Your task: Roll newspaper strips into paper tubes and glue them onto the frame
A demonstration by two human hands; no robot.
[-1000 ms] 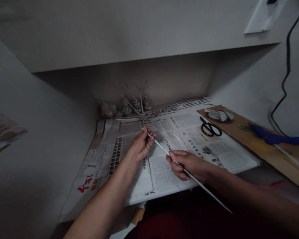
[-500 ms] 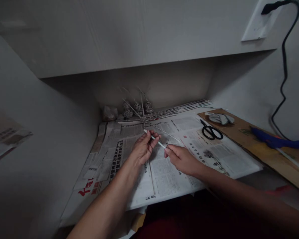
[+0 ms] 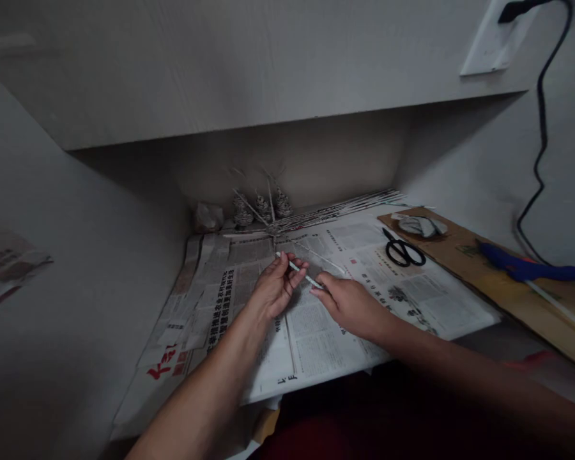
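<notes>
A thin, pale rolled-paper stick slants between my two hands, over newspaper sheets. My left hand pinches its upper left part between thumb and fingers, palm turned up. At the lower right end, my right hand closes its thumb and fingertips on the same stick. Just beyond my hands lies a star-like piece of crossed paper sticks, one of its arms reaching right across the newspaper.
Black scissors lie to the right. Beside them, a cardboard sheet bears a crumpled whitish wad and a blue glue gun. At the back stand small woven cones, a bundle of paper sticks and a plastic bag.
My right hand's fingers have shifted their grip at the stick's lower end, with the thumb turned slightly. My left hand keeps its hold. The whole view has moved a little.
</notes>
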